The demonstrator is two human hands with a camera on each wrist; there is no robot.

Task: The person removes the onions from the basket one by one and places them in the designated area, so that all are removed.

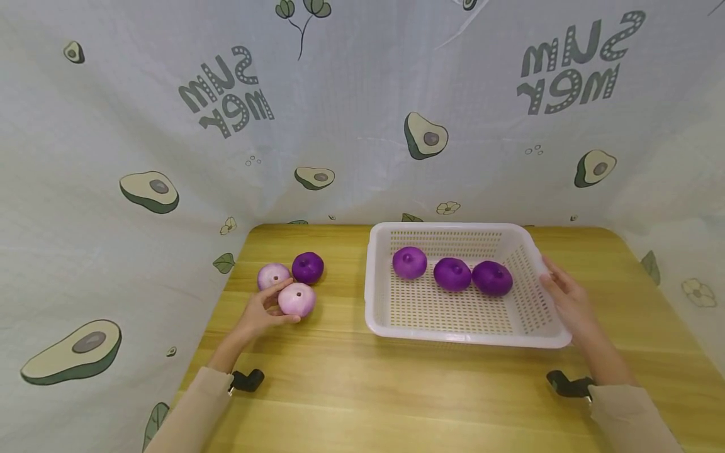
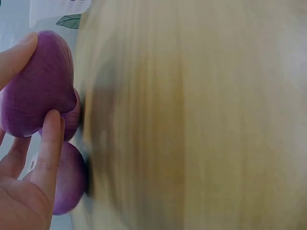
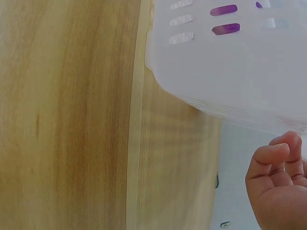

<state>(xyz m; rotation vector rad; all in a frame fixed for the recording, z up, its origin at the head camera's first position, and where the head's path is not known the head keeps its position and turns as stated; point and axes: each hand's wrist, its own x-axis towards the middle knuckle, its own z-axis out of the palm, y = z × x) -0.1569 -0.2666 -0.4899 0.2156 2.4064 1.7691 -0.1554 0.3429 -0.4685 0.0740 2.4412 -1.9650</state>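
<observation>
My left hand grips a pale purple onion between thumb and fingers. In the left wrist view this onion looks raised off the wood, with the thumb on one side and fingertips on the other. Just behind it are another pale onion and a dark purple onion. On the right, my right hand holds the right rim of a white plastic basket. Its curled fingers show at the basket's edge in the right wrist view. Three purple onions lie in the basket's back half.
A yellow wood-grain table carries everything. White cloth printed with avocados hangs behind the table and along its sides. Both wrists wear a black mount.
</observation>
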